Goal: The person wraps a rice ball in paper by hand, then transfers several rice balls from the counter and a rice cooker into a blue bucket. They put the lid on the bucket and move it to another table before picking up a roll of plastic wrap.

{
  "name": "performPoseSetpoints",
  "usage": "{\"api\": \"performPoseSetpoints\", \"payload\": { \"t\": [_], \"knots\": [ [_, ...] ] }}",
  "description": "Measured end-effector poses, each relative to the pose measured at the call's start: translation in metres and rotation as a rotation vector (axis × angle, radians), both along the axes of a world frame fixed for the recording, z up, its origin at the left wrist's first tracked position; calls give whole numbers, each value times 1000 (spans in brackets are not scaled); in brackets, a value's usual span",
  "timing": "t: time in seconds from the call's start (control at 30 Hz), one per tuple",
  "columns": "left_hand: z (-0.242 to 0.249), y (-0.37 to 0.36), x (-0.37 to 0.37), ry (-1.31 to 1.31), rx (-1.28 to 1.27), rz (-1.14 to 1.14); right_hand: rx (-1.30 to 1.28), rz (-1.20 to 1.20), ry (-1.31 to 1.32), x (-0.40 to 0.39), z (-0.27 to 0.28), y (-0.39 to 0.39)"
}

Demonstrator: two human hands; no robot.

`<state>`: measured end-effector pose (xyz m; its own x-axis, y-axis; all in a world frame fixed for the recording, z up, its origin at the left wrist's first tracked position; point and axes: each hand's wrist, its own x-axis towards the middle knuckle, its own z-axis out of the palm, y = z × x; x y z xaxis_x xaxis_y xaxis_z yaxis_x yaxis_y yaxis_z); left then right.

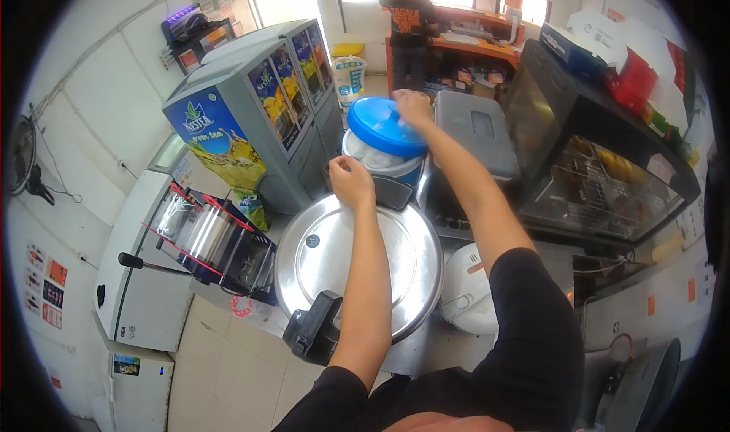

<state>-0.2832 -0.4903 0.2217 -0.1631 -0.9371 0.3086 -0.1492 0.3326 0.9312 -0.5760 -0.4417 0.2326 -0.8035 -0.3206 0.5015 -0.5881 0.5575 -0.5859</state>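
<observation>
A blue round lid [380,131] is raised and tilted over a bucket [391,166] with a white rim. My right hand [414,112] grips this lid at its far right side. Under the lid's near edge, whitish contents [369,156] show, too covered to name. My left hand [352,182] is closed with curled fingers at the near left of the bucket; whatever it pinches is hidden. Below my left forearm lies the round steel lid [334,253] of a big cooker, with a black handle [393,194] at its far side and a black latch [313,329] in front.
Nestea drink dispensers [262,105] stand left of the bucket. A cup-sealing machine [217,230] with a lever is nearer on the left. To the right are a grey lidded container [475,131], a white rice cooker [468,291] and a glass display warmer [608,166]. A person [409,36] stands at the far counter.
</observation>
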Motion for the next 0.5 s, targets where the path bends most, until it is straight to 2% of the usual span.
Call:
{"api": "performPoseSetpoints", "payload": {
  "t": [0.1, 0.17, 0.2, 0.27, 0.33, 0.37, 0.4, 0.43, 0.47, 0.5],
  "knots": [
    [1, 3, 1, -91, -13, -19, 47, -88, 118, -32, 6, 18],
    [2, 1, -1, -136, 2, -35, 344, -88, 199, -36, 22, 42],
    [4, 2, 0, -151, 7, -43, 358, -85, 176, -45, 26, 49],
    [1, 0, -5, -137, -1, -42, 460, -73, 175, -71, 14, 58],
    [3, -1, -6, -157, 20, -30, 740, 1, 130, -118, -2, 54],
    [7, 2, -2, -182, 44, -25, 798, 35, 58, -118, -4, 48],
    [11, 3, 2, -169, 58, -17, 841, 114, 143, -133, -16, 48],
    [14, 4, 2, -148, 57, -22, 896, 82, 184, -130, -13, 42],
    [11, 2, -3, -137, 53, -4, 855, -20, 65, -101, 0, 40],
    [12, 2, -3, -128, 42, 9, 833, -8, 165, -116, -12, 37]
  ]
}}
